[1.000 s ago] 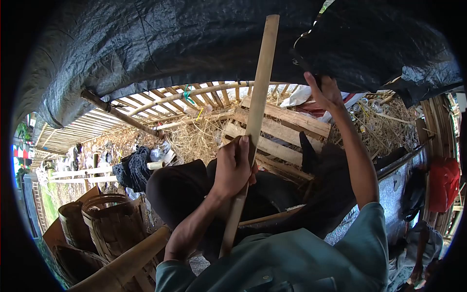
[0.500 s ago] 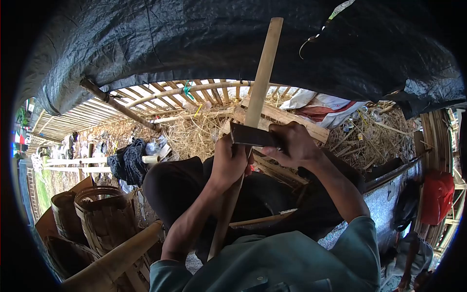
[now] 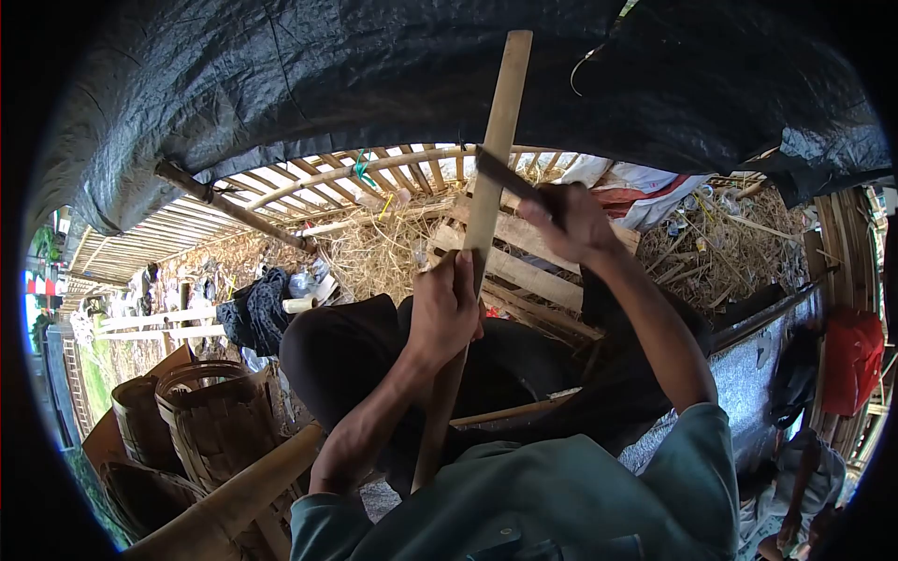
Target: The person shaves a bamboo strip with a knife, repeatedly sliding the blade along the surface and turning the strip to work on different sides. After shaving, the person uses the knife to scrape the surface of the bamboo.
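A long flat bamboo strip (image 3: 500, 122) slants from my lap up and away from me, its far end against the dark tarp. My left hand (image 3: 447, 304) is wrapped round the strip at about its middle. In my right hand (image 3: 577, 224) is the handle of a broad, dark-bladed knife (image 3: 508, 176). The blade lies across the strip, above my left hand, with its tip at the strip's left edge. The lower part of the strip runs between my legs toward my shirt.
Wooden boards (image 3: 533, 276) and straw shavings (image 3: 374, 248) cover the ground ahead. Rolled bamboo cylinders (image 3: 210, 411) and a thick bamboo pole (image 3: 234, 486) are at my left. A red bag (image 3: 851, 360) hangs at right, near another person (image 3: 800, 486). A black tarp (image 3: 374, 75) hangs overhead.
The knife has moved away from me along the strip, from just above my left hand to farther up, and its blade is now angled. My left hand keeps its grip.
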Available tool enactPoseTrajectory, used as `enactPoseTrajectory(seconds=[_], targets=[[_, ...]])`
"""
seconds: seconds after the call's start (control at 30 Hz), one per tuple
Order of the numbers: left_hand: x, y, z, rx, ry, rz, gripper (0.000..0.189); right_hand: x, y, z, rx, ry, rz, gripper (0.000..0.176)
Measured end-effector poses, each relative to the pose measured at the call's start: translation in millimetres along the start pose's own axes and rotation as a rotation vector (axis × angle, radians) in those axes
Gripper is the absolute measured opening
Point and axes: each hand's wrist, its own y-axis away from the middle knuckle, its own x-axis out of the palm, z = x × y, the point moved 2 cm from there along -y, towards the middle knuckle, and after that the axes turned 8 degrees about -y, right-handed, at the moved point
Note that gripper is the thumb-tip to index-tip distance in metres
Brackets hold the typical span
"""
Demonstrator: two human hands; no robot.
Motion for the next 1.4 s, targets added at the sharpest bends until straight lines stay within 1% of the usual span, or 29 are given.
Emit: enactPoseTrajectory(seconds=[0.03, 0.1, 0.17, 0.2, 0.27, 0.37, 0.43, 0.47, 0.5, 0.57, 0.63, 0.67, 0.7, 0.77, 0.83, 0.87, 0.93, 0.97, 1.07, 1.17, 1.2, 1.23, 1.27, 1.3, 1.33, 1.37, 1.4], targets=[[1.0, 6.1, -1.3, -0.004, -0.013, -0.004, 0.033, -20.7, -15.8, -16.4, 0.127, 0.05, -0.108, 0.074], [3.4, 8.4, -9.5, -0.008, 0.02, 0.032, 0.036, -66.7, -40.0, -53.7, 0.387, -0.015, -0.255, 0.084], [0.3, 11.2, -21.9, -0.016, 0.046, 0.065, 0.039, -88.7, -38.2, -78.6, 0.482, -0.09, -0.317, 0.087], [-0.4, 6.4, -18.2, -0.054, 0.045, 0.079, 0.039, -91.6, -35.5, -87.8, 0.531, -0.129, -0.344, 0.089], [-2.0, 1.2, -9.7, -0.089, 0.053, 0.07, 0.039, -84.1, -30.5, -101.2, 0.441, -0.162, -0.472, 0.089], [-1.3, -4.4, -4.3, -0.086, 0.095, 0.039, 0.039, -80.0, -20.5, -71.7, 0.335, -0.139, -0.392, 0.082], [-2.4, -7.6, -2.1, -0.083, 0.127, 0.023, 0.037, -70.4, -14.5, -40.8, 0.276, -0.124, -0.224, 0.076], [-3.1, -8.6, 1.0, -0.084, 0.134, 0.017, 0.037, -62.5, -13.4, -30.7, 0.23, -0.079, -0.153, 0.07], [-4.5, -10.4, 4.6, -0.084, 0.14, 0.01, 0.037, -46.7, -11.3, -29.6, 0.067, -0.089, -0.203, 0.068], [-6.6, -12.6, 4.7, -0.094, 0.15, -0.005, 0.035, -31.5, 4.1, 4.4, 0.091, -0.076, -0.054, 0.065], [-8.0, -12.9, 1.2, -0.12, 0.159, -0.018, 0.033, -10.7, 11.9, 16.8, -0.165, -0.018, -0.046, 0.059], [-8.1, -13.3, 4.0, -0.105, 0.16, -0.024, 0.03, -4.2, 14.7, 21.1, -0.147, -0.058, 0.105, 0.054], [-7.7, -14.4, 8.7, -0.089, 0.162, -0.031, 0.027, 3.6, 20.0, 28.2, -0.238, -0.067, 0.075, 0.053], [-8.2, -14.2, 10.6, -0.059, 0.16, -0.037, 0.022, 16.0, 27.1, 35.9, -0.341, -0.045, 0.002, 0.055], [-7.9, -12.3, 7.7, -0.032, 0.155, -0.033, 0.018, 26.6, 26.8, 30.2, -0.367, -0.018, -0.037, 0.058], [-6.9, -12.7, 9.1, 0.026, 0.084, -0.046, 0.017, 29.3, 27.1, 28.6, -0.38, -0.004, -0.057, 0.059], [-4.2, -13.6, 15.4, 0.139, -0.056, -0.075, 0.015, 26.0, 23.2, 26.7, -0.271, 0.07, 0.078, 0.059], [-5.5, -16.7, 16.2, 0.166, -0.098, -0.086, 0.016, 23.7, 19.2, 25.1, -0.218, 0.109, 0.144, 0.06], [-8.7, -15.5, 5.6, 0.225, -0.179, -0.114, 0.019, 23.1, 8.2, 19.3, -0.317, 0.077, 0.109, 0.06], [-14.4, -16.4, 1.2, 0.129, -0.201, -0.107, 0.016, 24.1, -0.8, 16.9, -0.443, 0.114, -0.028, 0.058], [-11.0, -11.7, 4.2, 0.075, -0.155, -0.088, 0.019, 25.2, -16.4, -1.1, -0.287, 0.011, -0.107, 0.062], [-3.6, -1.0, 8.3, 0.021, -0.11, -0.061, 0.022, 3.9, -42.0, -22.3, 0.038, -0.236, -0.221, 0.071], [6.3, 14.1, 5.8, 0.071, -0.126, -0.004, 0.026, -34.3, -53.2, -31.9, 0.131, -0.183, -0.282, 0.079], [12.9, 18.6, 12.3, 0.124, -0.174, 0.022, 0.028, -64.7, -61.7, -47.4, 0.291, -0.036, -0.298, 0.082], [7.5, 21.2, 3.4, 0.147, -0.144, 0.032, 0.029, -82.9, -64.9, -63.6, 0.347, -0.051, -0.403, 0.087], [2.5, 20.8, -7.2, 0.171, -0.108, 0.041, 0.031, -91.1, -62.5, -81.4, 0.409, -0.076, -0.42, 0.089], [-0.7, 18.1, -9.1, 0.154, -0.089, 0.045, 0.03, -99.1, -60.0, -99.3, 0.471, -0.101, -0.437, 0.092]])
